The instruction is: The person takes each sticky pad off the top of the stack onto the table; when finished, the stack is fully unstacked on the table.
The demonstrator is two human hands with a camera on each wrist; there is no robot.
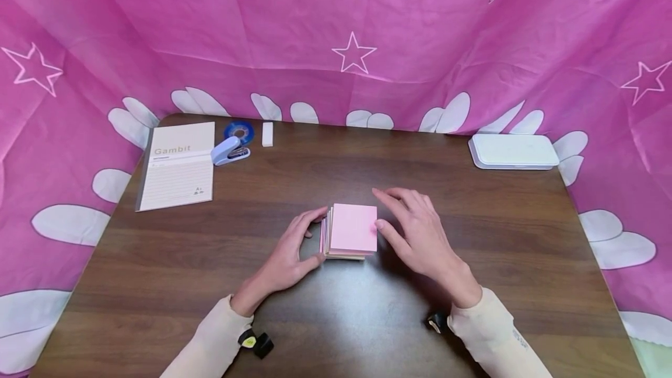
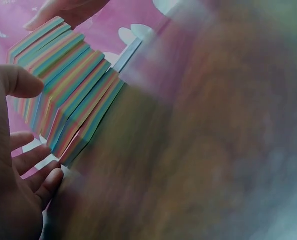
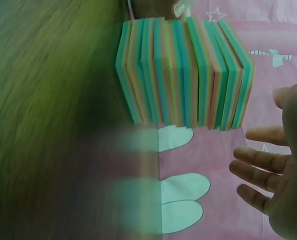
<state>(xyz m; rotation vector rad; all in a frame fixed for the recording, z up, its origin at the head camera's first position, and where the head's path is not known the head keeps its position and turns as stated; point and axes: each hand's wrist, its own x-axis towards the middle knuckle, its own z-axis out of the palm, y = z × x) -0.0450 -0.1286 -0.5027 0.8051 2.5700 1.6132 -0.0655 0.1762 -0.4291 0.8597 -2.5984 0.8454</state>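
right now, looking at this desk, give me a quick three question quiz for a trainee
1. True or false: the right hand is lifting the paper stack off the table.
2. Which lies nearest the notebook? A stapler B white case C paper stack
3. Fill in: the stack's top sheet is ____.

Key: 1 false, it sits on the table between both hands. 2 A. 3 pink.
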